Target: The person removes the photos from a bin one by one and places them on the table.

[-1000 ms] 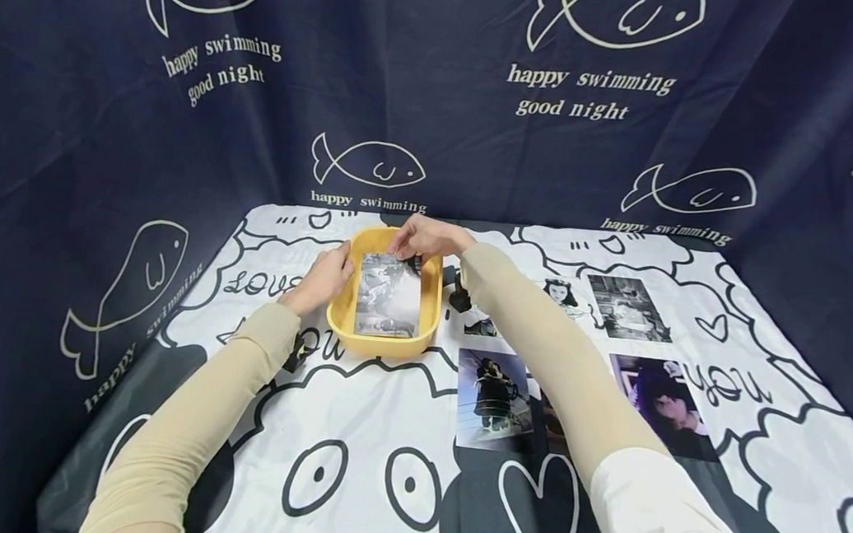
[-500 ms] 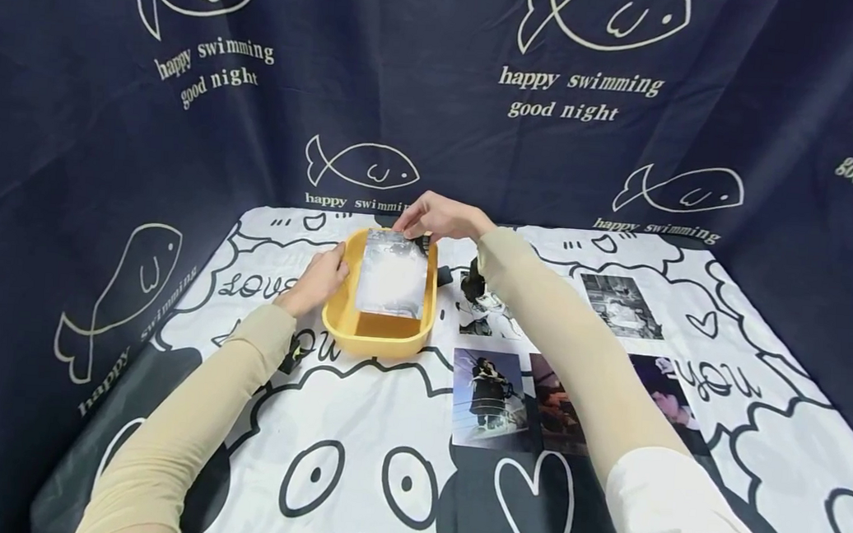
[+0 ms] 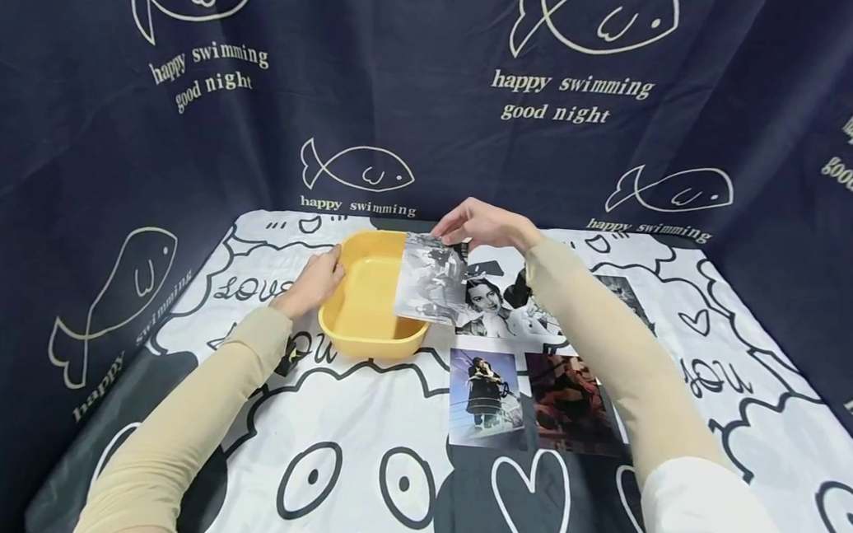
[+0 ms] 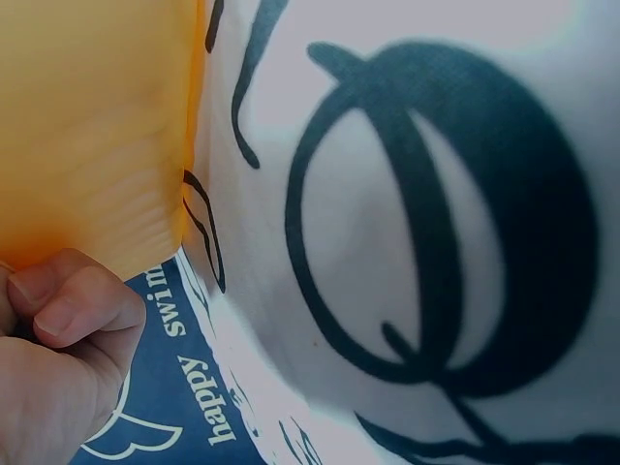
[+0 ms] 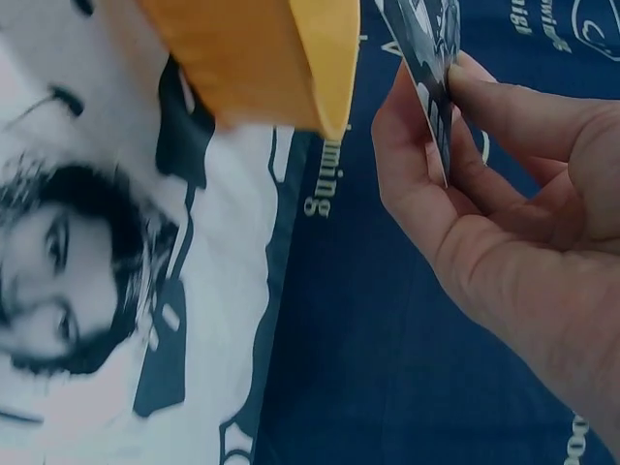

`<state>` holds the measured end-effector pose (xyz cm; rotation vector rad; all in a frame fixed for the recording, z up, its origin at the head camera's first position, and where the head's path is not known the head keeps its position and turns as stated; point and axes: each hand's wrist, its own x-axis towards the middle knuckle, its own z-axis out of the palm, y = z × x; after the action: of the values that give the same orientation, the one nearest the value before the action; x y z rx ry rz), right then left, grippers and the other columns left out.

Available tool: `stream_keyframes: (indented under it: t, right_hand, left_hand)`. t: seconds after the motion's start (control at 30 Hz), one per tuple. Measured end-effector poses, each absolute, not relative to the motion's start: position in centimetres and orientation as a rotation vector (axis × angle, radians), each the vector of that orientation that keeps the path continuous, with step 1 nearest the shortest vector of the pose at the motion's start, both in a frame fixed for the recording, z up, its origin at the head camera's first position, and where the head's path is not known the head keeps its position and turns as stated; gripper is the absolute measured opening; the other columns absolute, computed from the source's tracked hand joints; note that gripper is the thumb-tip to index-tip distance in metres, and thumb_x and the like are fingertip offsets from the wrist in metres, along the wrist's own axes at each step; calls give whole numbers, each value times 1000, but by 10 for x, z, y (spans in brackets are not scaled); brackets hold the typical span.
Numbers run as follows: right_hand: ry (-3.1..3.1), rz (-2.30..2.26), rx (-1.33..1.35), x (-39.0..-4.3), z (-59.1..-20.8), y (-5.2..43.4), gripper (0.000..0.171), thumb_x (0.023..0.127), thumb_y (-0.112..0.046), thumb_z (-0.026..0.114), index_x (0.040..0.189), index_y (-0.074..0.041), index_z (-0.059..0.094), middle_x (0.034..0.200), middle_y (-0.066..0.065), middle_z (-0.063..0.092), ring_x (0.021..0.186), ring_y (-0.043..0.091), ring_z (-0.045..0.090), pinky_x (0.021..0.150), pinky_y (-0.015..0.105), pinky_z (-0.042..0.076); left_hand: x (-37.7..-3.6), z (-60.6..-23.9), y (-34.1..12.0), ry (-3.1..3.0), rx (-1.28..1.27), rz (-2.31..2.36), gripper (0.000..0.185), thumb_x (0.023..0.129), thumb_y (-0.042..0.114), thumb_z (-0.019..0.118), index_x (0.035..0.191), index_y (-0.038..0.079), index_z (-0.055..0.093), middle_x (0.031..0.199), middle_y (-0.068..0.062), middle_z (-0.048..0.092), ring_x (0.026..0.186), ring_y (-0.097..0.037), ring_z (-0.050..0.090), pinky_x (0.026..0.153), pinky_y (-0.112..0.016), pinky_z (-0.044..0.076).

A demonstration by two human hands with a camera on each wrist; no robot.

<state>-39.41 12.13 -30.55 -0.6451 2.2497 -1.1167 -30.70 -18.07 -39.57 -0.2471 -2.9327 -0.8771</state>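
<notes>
Your right hand (image 3: 483,223) is pinching the top edge of a black-and-white photo (image 3: 430,279), thumb and fingers clamped on it in a tight grip; the right wrist view is showing the print (image 5: 433,39) caught edge-on between your fingertips. The photo is hanging tilted over the right rim of the yellow tub (image 3: 365,295), its lower corner just beside or on that rim; you cannot tell which from here.

Your left hand (image 3: 317,279) is resting against the tub's left wall, fingers curled over its rim in a holding grip.

The tub is sitting on the tabletop (image 3: 356,427), which is wearing a black-and-white cartoon cloth. Just right of the tub, other prints are lying flat: a portrait of a woman's face (image 3: 485,304), partly covered by the hanging photo, a colour shot of a couple at a ship's rail (image 3: 484,397), and a reddish print (image 3: 573,403) touching it. Your right forearm is crossing over further prints behind. A dark fish-patterned curtain (image 3: 438,94) is closing off the back and sides.
</notes>
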Motion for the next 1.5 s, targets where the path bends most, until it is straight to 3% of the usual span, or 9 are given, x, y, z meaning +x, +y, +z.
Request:
stream_keyframes:
  t: [0.17, 0.43, 0.73, 0.97, 1.2, 1.27, 1.37, 1.43, 1.5]
  right_hand:
    - [2263, -1106, -628, -389, -306, 146, 27, 92, -5, 61, 118, -5, 69, 117, 4, 68, 104, 14, 58, 76, 31, 51]
    - [2334, -1076, -581, -382, -307, 196, 29, 92, -10, 63, 120, -5, 68, 103, -4, 70, 89, 12, 57, 72, 30, 50]
    - [2358, -1078, -501, -373, -315, 255, 35, 92, -14, 64, 125, -2, 63, 111, -6, 68, 92, 7, 57, 70, 24, 48]
    - [2380, -1039, -420, -364, -327, 305, 39, 92, -19, 64, 128, -4, 61, 127, 2, 64, 105, 5, 57, 99, 45, 47]
    - [2335, -1066, -328, -354, -336, 353, 38, 91, -18, 65, 126, -1, 62, 119, -11, 63, 96, 5, 55, 77, 30, 50]
    - [2319, -1061, -319, -350, -338, 367, 40, 92, -19, 64, 127, 0, 61, 131, -2, 60, 108, 9, 54, 92, 40, 51]
    - [2309, -1047, -299, -344, -341, 387, 44, 93, -21, 64, 130, 2, 57, 148, 14, 44, 129, 22, 44, 108, 60, 36]
    - [2304, -1040, -292, -341, -344, 400, 46, 93, -22, 63, 131, 2, 56, 152, 18, 38, 131, 17, 42, 110, 68, 23]
    - [2306, -1027, -286, -338, -347, 413, 47, 93, -23, 63, 132, 2, 55, 150, 14, 42, 123, 5, 47, 109, 70, 23]
  left_hand:
    - [-306, -396, -181, -2948, -238, -870, 53, 100, 10, 34, 148, -10, 23, 81, -16, 56, 54, -13, 47, 51, -25, 45]
    - [-307, -396, -180, -2942, -232, -873, 53, 100, 9, 34, 148, -9, 24, 90, -21, 59, 57, -15, 50, 55, -26, 46]
    - [-307, -394, -181, -2946, -218, -908, 54, 101, 10, 34, 150, -9, 21, 101, -25, 61, 58, -16, 52, 58, -28, 49]
    - [-308, -396, -182, -2955, -219, -919, 54, 101, 11, 33, 150, -8, 20, 96, -24, 60, 59, -17, 53, 59, -28, 49]
    - [-308, -394, -181, -2936, -234, -930, 53, 101, 10, 34, 149, -8, 23, 109, -26, 61, 63, -19, 56, 63, -30, 51]
    - [-307, -391, -180, -2944, -227, -927, 53, 101, 11, 33, 150, -7, 22, 113, -27, 60, 64, -20, 56, 65, -31, 52]
    - [-307, -391, -180, -2950, -227, -915, 54, 101, 11, 32, 150, -7, 21, 117, -29, 59, 67, -21, 57, 68, -33, 52]
    - [-307, -392, -180, -2953, -228, -912, 54, 101, 11, 32, 150, -7, 21, 114, -29, 59, 67, -21, 56, 68, -33, 52]
    - [-308, -395, -180, -2946, -236, -905, 54, 101, 11, 32, 150, -8, 22, 112, -29, 60, 66, -22, 57, 67, -33, 52]
